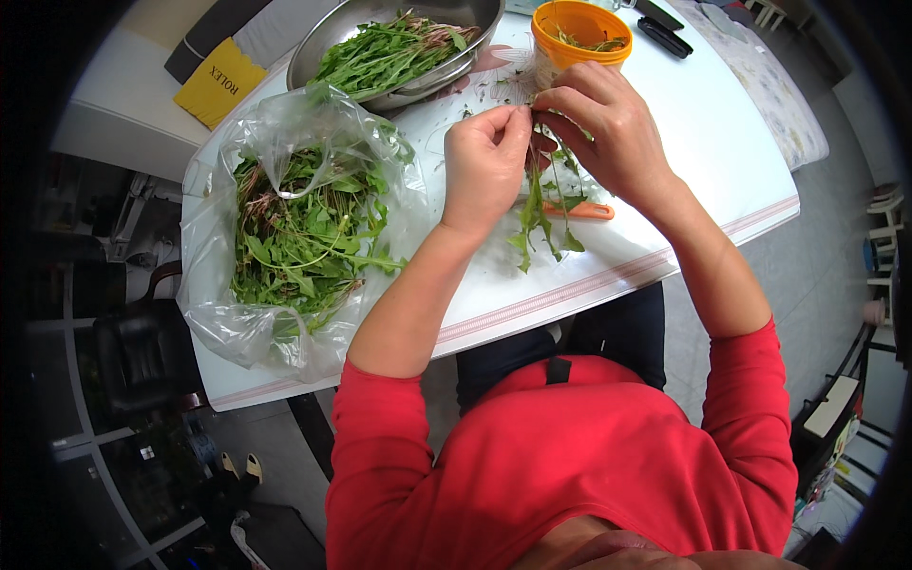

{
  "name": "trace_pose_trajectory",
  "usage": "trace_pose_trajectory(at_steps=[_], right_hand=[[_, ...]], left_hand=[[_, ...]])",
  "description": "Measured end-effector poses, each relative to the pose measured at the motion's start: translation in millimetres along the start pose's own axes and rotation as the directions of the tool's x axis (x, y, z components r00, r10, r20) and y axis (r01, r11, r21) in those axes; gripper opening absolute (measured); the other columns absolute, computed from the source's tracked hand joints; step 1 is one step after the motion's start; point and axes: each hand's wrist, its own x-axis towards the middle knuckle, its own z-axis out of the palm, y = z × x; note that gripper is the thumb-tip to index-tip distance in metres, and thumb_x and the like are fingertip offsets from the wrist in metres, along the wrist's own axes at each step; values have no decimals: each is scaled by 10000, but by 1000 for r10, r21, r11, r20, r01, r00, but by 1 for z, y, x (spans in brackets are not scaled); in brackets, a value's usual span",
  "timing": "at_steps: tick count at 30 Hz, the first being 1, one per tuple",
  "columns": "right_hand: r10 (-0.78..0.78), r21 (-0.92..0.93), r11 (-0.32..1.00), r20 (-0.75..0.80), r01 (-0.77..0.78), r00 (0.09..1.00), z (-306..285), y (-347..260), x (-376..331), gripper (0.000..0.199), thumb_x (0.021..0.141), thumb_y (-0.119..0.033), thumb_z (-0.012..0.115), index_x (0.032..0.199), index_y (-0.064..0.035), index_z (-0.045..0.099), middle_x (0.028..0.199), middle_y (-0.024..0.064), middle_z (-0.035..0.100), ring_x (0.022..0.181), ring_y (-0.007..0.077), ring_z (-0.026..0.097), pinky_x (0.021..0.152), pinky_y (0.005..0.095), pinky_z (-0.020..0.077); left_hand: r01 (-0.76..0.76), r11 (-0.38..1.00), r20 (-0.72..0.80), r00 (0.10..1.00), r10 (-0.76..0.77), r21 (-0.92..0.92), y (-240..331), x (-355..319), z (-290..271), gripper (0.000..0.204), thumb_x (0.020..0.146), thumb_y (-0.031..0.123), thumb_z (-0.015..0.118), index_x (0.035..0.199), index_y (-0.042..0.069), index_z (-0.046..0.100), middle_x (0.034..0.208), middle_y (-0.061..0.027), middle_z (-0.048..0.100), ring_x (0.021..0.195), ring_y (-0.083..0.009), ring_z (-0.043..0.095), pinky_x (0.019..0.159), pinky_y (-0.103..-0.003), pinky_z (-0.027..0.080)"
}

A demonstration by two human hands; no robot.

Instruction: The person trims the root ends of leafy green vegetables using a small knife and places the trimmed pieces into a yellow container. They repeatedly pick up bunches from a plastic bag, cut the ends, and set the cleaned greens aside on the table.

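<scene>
1. I take the orange tub (545, 40) as landmark; the leafy plant (534, 217) hangs on its near side, over the white table (712, 142).
2. I read the plant's long axis as pointing away from the tub: stem end toward it, at the fingertips, leaves trailing toward the person.
3. I see the right hand (613, 128) nearer, just in front of the tub, fingers bent, pinching the stem end.
4. I have the left hand (484, 157) at the tub's near left, curled, thumb and forefinger gripping that same end.
</scene>
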Motion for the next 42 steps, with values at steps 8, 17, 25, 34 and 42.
trace_pose_trajectory(at_steps=[8, 17, 25, 34, 42], right_hand=[[15, 127, 992, 54, -22, 998, 1, 6, 3, 158, 784, -26, 739, 914, -56, 655, 909, 69, 603, 868, 280, 603, 761, 383, 495], [271, 549, 766, 198, -335, 942, 13, 16, -14, 92, 922, -51, 690, 976, -4, 632, 933, 58, 602, 893, 177, 616, 803, 321, 506], [425, 631, 584, 298, -510, 855, 22, 23, -25, 100, 954, -89, 668, 996, -5, 635, 959, 11, 604, 916, 112, 576, 860, 267, 478], [465, 777, 346, 345, -526, 816, 24, 23, -26, 124, 977, -128, 665, 1031, -17, 645, 944, -19, 638, 897, 71, 579, 855, 246, 482], [511, 760, 406, 271, -507, 816, 19, 53, -15, 153, 993, -162, 663, 1067, -32, 632, 1010, -37, 627, 974, 53, 581, 896, 222, 449]], left_hand=[[66, 996, 119, 990, -72, 51, 6, 1, -6, 302, 1049, 170, 547, 951, -68, 705, 786, -69, 712, 653, -92, 627, 624, -245, 517], [324, 923, 208, 937, -282, -208, 6, 5, -8, 292, 1041, 187, 534, 1011, -59, 689, 838, -140, 730, 663, -163, 685, 636, -279, 560], [351, 904, 251, 923, -291, -243, 5, 7, -9, 278, 1038, 194, 561, 975, -52, 674, 813, -126, 714, 648, -145, 667, 617, -260, 540], [363, 905, 312, 906, -287, -222, -7, 10, -14, 241, 1036, 209, 568, 973, 1, 671, 856, -92, 723, 701, -149, 695, 673, -257, 562], [405, 888, 286, 896, -339, -216, -8, 12, -14, 234, 1025, 170, 544, 960, -13, 673, 853, -109, 730, 699, -170, 717, 661, -270, 577]])
